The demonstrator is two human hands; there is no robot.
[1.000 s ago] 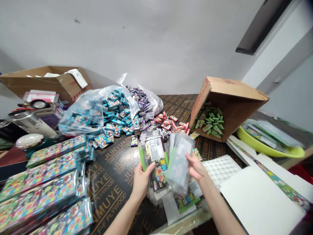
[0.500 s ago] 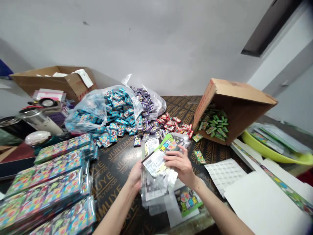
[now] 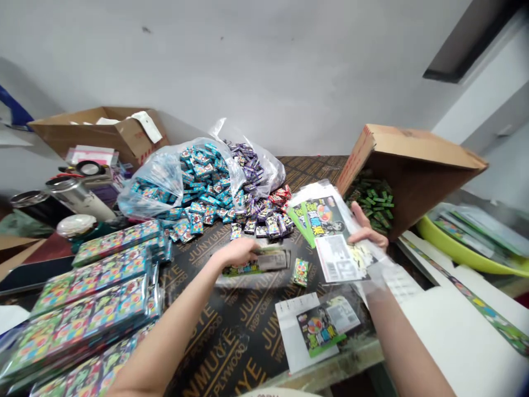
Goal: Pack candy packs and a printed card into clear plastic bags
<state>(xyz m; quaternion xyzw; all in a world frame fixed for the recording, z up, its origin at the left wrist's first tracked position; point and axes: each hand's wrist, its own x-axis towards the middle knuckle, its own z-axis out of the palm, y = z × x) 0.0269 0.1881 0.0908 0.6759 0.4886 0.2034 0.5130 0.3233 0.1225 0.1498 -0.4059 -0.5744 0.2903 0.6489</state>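
Observation:
My left hand (image 3: pixel 236 252) reaches forward over the dark plywood table (image 3: pixel 223 325) and rests closed on a flat clear printed bag (image 3: pixel 260 263) lying on it. Off to the right, my right hand (image 3: pixel 369 231) grips a fanned stack of clear printed bags (image 3: pixel 326 229) held above the table. One more printed bag (image 3: pixel 320 325) lies flat near the front edge. A single small green packet (image 3: pixel 301 271) sits just right of the left hand's bag.
A clear sack of blue and purple packets (image 3: pixel 198 176) spills at the back, red packets (image 3: pixel 281 196) beside it. A tipped cardboard box (image 3: pixel 409 171) holds green packets. Filled packs (image 3: pixel 91 309) pile on the left. White sheets (image 3: pixel 450 342) and a yellow tray (image 3: pixel 463 248) lie right.
The hands have separated: my left hand went forward and put a bag down on the table, while my right hand carried the stack up and to the right.

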